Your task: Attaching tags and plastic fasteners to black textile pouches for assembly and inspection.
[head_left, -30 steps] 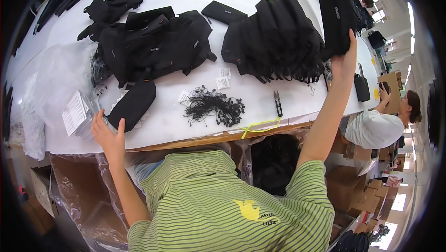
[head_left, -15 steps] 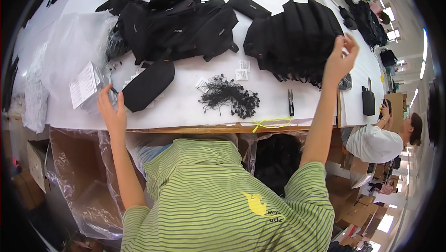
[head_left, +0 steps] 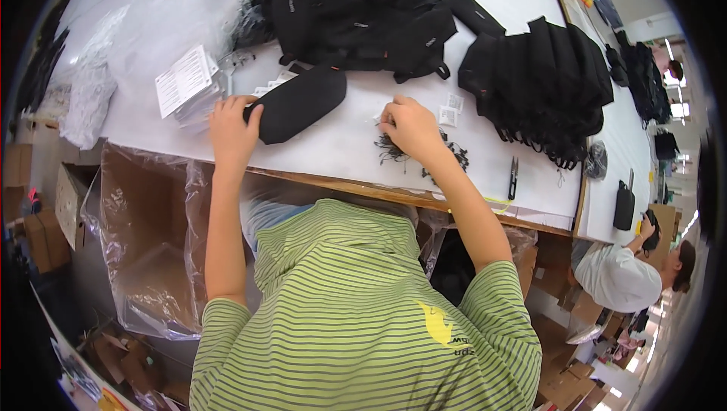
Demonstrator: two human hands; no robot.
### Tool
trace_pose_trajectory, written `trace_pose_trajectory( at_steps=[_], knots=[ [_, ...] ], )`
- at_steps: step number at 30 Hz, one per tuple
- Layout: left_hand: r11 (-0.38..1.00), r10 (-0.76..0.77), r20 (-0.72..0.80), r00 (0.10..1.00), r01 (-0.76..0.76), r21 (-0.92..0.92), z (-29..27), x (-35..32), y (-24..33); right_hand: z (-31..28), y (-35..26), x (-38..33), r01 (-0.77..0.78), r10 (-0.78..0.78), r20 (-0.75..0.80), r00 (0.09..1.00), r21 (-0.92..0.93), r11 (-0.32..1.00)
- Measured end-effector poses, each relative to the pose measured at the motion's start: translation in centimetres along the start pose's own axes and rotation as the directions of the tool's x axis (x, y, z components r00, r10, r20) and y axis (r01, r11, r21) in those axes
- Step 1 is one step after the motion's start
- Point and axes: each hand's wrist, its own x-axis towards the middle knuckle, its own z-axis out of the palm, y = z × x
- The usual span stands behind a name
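Note:
A flat black fabric pouch (head_left: pixel 303 103) with a small red tab lies slanted in front of me. My left hand (head_left: pixel 235 132) is closed at its left end, thumb and fingers around the edge, beside a stack of white printed cards (head_left: pixel 186 84). To the right, my right hand (head_left: pixel 411 129) is over a tangled pile of black tag strings (head_left: pixel 392 151), covering part of it. Its fingers are pinched together; what they hold, if anything, is too small to make out. Small white packets (head_left: pixel 448 116) lie just beyond that hand.
Black bags (head_left: pixel 363 25) are heaped at the back, and a row of stacked black pouches (head_left: pixel 534 82) lies at right. Thread snips (head_left: pixel 513 178) rest near the table's wooden edge (head_left: pixel 363 188). Clear plastic bags (head_left: pixel 170 10) lie at left. A co-worker (head_left: pixel 617 275) sits far right.
My right hand has come from the stacked pouches at right down to the string pile, its fingers now pinched. My left hand stays at the pouch's end. The whole view has shifted.

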Motion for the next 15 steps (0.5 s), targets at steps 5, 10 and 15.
trace_pose_trajectory(
  at_steps=[5, 10, 15],
  knots=[
    [0.947, 0.008, -0.045, 0.999, -0.021, -0.319, -0.6, -0.9, 1.4, -3.7, -1.1, 0.3, -0.041, 0.048, -0.070, 0.996, 0.107, 0.993],
    [0.684, -0.033, 0.342, 0.939, 0.271, -0.677, -1.7, -1.0, 3.6, -9.7, -1.7, 0.0, -0.009, 0.124, -0.333, 0.935, 0.327, 0.945],
    [0.994, -0.055, -0.024, 0.998, 0.053, -0.098, 2.2, -1.2, 0.0, -13.2, -2.3, -0.8, 0.031, 0.170, -0.564, 0.808, 0.329, 0.944]
  ],
)
